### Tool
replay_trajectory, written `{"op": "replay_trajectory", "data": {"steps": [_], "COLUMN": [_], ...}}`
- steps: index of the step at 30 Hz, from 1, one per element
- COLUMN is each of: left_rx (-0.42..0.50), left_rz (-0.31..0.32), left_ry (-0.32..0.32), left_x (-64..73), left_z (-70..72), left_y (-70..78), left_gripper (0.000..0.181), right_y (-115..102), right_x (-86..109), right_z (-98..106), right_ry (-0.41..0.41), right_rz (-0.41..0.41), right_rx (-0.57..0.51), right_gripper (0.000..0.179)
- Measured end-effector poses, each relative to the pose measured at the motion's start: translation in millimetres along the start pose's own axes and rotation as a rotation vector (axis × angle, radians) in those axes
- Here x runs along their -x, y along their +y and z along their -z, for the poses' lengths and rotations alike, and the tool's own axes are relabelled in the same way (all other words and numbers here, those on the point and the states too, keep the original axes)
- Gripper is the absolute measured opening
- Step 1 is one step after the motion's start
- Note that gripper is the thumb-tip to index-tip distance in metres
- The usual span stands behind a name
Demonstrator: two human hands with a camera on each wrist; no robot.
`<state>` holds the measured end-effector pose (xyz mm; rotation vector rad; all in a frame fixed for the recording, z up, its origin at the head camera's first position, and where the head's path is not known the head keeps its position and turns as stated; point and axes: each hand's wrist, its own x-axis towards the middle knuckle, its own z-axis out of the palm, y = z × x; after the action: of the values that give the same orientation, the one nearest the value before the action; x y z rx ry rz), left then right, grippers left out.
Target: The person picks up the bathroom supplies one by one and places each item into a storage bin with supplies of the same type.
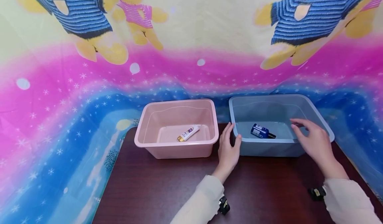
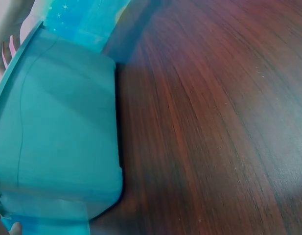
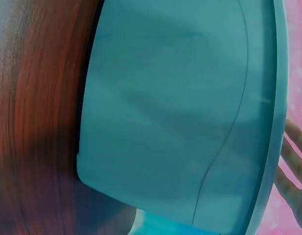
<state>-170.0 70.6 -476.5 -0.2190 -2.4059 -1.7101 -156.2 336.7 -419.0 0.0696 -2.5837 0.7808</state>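
In the head view, a blue-grey plastic bin [image 1: 269,148] stands on the right of the table. Inside it lies a dark blue bottle [image 1: 259,131] with a black cap. My left hand [image 1: 228,149] is at the bin's left front corner, thumb and fingers spread and right at the rim. Over the front right rim reaches my right hand [image 1: 315,142], its fingers loosely bent above the inside, nothing between them. The bin's outer wall [image 2: 67,117] fills much of the left wrist view. In the right wrist view, fingers [image 3: 293,156] show beyond the rim.
A pink plastic bin [image 1: 179,150] stands left of the blue-grey one, holding a white tube [image 1: 188,133] with a gold cap. Both are on a dark red-brown wooden table [image 1: 155,187]. A printed cloth [image 1: 185,67] with bears and snowflakes hangs behind.
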Motion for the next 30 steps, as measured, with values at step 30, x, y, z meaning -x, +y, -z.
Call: {"op": "replay_trajectory", "data": {"steps": [30], "left_rx": [-0.244], "left_rz": [-0.182], "left_ry": [-0.155], "left_x": [56.1], "left_z": [50.1], "left_y": [5.6], "left_gripper": [0.05], "right_y": [-37.1], "right_x": [64.9], "right_z": [-20.1], "right_ry": [0.25], "right_rz": [0.127], "right_rx": [-0.186], "right_gripper": [0.035]}}
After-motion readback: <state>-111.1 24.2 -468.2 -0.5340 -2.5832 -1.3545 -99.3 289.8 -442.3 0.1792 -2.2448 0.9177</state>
